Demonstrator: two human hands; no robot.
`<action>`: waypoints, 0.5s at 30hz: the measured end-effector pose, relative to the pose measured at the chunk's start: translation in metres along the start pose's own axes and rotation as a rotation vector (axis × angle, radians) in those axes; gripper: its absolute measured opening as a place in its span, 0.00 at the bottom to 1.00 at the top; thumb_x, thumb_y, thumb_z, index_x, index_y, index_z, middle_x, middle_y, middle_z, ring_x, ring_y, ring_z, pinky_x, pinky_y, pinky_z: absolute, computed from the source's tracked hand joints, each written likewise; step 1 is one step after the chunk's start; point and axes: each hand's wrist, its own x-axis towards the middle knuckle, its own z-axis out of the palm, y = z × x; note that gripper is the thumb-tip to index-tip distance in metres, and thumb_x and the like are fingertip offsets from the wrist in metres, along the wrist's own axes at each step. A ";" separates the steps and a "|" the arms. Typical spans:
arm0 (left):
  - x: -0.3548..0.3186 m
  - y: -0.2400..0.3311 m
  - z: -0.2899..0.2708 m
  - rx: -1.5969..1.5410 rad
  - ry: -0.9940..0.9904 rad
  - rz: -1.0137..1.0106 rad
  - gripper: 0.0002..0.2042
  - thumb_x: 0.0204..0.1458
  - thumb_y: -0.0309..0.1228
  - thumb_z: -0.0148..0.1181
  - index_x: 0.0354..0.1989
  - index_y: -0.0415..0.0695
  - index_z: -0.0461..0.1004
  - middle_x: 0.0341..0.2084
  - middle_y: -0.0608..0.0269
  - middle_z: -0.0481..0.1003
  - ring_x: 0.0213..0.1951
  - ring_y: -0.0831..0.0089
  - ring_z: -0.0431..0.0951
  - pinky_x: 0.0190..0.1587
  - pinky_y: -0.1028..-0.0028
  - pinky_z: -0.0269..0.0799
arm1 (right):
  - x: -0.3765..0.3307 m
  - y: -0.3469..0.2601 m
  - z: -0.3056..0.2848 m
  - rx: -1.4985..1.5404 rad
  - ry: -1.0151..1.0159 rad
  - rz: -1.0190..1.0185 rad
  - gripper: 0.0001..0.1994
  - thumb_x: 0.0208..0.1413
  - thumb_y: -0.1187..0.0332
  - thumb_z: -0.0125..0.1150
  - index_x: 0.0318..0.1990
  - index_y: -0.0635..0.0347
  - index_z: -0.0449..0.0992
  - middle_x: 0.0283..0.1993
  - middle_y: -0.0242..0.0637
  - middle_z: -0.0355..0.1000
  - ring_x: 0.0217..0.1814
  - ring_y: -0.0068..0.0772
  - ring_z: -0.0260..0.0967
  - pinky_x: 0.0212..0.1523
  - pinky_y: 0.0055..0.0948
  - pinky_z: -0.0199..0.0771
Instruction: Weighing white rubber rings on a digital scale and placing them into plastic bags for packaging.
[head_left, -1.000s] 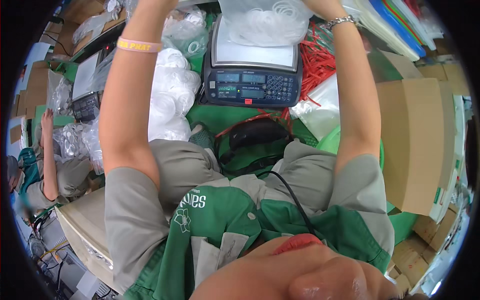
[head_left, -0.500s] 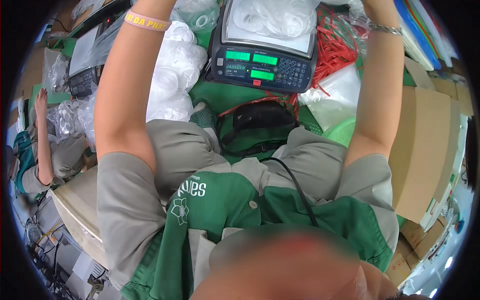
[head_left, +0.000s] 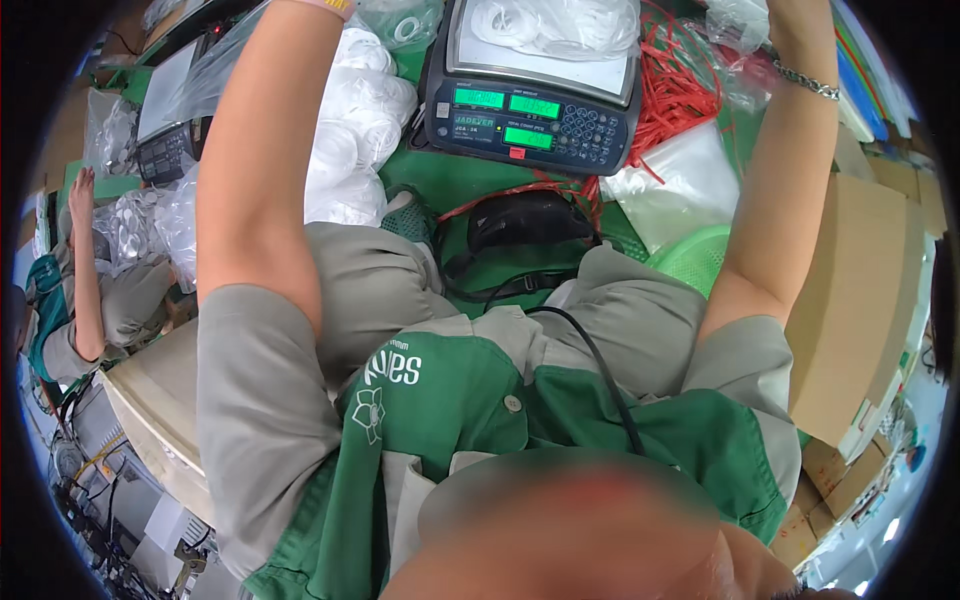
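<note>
Scale (head_left: 585,150): on, display windows (head_left: 528,137) lit green. Bag of white rings (head_left: 560,25) appears to rest on the pan (head_left: 525,62), whose near edge is bare; the far part of the bag is cut off by the frame. Done, by my judgement: rings bagged, bag on the pan, a reading showing. Left: bag not yet off the pan; its mouth is out of view, so cannot tell whether it is closed.

Left hand: beyond the frame, grip cannot be told; only forearm and wristband visible. Right hand (head_left: 800,28): partly visible past the scale's right edge, fingers cut off, close to loose clear plastic (head_left: 738,22); cannot tell if grasping it or released.

Surroundings, in descending size. Cardboard box (head_left: 850,290), right of the right arm. Heap of white round pieces (head_left: 345,145), off the scale's left edge. Red strips (head_left: 678,95), crowding the scale's right edge. Flat clear plastic (head_left: 685,190), off the scale's near right corner. Green basket (head_left: 695,262), partly behind the right arm. Black pouch (head_left: 530,220), below the scale's near edge. Likely obstruction: heap and strips leave little side room.
</note>
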 end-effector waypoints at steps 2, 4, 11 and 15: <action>0.005 -0.029 -0.003 0.025 -0.035 -0.060 0.29 0.46 0.49 0.55 0.56 0.48 0.64 0.57 0.41 0.57 0.62 0.54 0.50 0.59 0.62 0.50 | 0.001 0.005 0.003 -0.016 0.045 0.047 0.07 0.54 0.65 0.53 0.29 0.57 0.73 0.23 0.26 0.69 0.23 0.14 0.62 0.24 0.13 0.61; 0.002 -0.059 -0.007 0.098 0.010 -0.160 0.28 0.46 0.48 0.56 0.55 0.48 0.64 0.55 0.40 0.59 0.61 0.53 0.53 0.57 0.59 0.54 | 0.004 0.011 0.006 0.020 0.051 0.077 0.07 0.54 0.66 0.53 0.29 0.57 0.73 0.24 0.26 0.69 0.24 0.14 0.63 0.24 0.14 0.62; -0.016 -0.055 0.006 -0.650 0.018 -0.620 0.24 0.48 0.39 0.55 0.55 0.46 0.63 0.36 0.51 0.73 0.36 0.60 0.73 0.39 0.64 0.68 | 0.018 0.053 0.004 0.095 0.086 0.243 0.09 0.48 0.70 0.56 0.39 0.55 0.71 0.39 0.33 0.70 0.41 0.23 0.66 0.36 0.23 0.67; -0.011 -0.023 0.010 -0.790 -0.259 -0.485 0.19 0.47 0.25 0.51 0.51 0.38 0.66 0.24 0.65 0.70 0.19 0.76 0.66 0.22 0.77 0.62 | 0.014 0.077 0.025 -0.171 -0.054 0.172 0.37 0.35 0.76 0.62 0.58 0.49 0.56 0.63 0.43 0.50 0.63 0.57 0.46 0.58 0.41 0.56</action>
